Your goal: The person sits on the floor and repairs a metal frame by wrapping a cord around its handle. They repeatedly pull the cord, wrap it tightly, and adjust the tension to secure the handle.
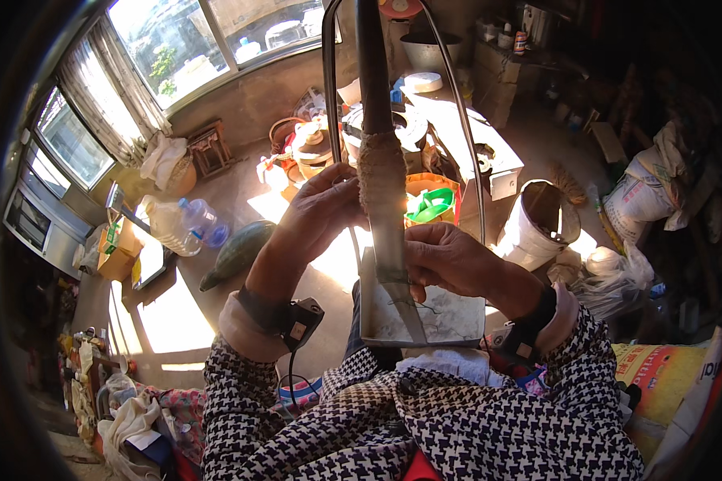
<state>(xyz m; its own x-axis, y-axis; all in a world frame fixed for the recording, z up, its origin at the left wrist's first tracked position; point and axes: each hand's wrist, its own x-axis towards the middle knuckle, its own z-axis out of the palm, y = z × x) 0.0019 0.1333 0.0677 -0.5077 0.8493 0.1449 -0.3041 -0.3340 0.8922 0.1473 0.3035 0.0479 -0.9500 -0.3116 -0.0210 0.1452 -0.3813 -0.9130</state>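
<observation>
Containers: a shallow pale tray [457, 325] lies at the person's lap, its inner face marked and uneven; thin dark strands [417, 306] lie over it. A white bucket [523, 239] stands on the floor to the right, its interior partly shadowed and its contents not determinable. A bright green bowl [431, 207] sits within an orange bag [422, 184] beyond the tray's far edge. To the left, a clear plastic jug [167, 226] and a bluish plastic jug [208, 224] stand side by side near an oblong green gourd [239, 252].

Hands: both reach forward, wrists banded in black. The left hand [317, 212] is raised, fingers bent, its grip narrow at the left side of a long tapered piece [383, 172]. The right hand [449, 258] sits lower, thumb and forefinger close together at the piece's right side. Whether either grip bears on the piece cannot be told.

Materials: the piece runs down over the tray, its tip at the near edge, right of the middle. Its upper shaft is dark and smooth, its middle rough and pale, its lower part flat and greyish. Sleeves [573, 369] are black-and-white houndstooth cloth.
</observation>
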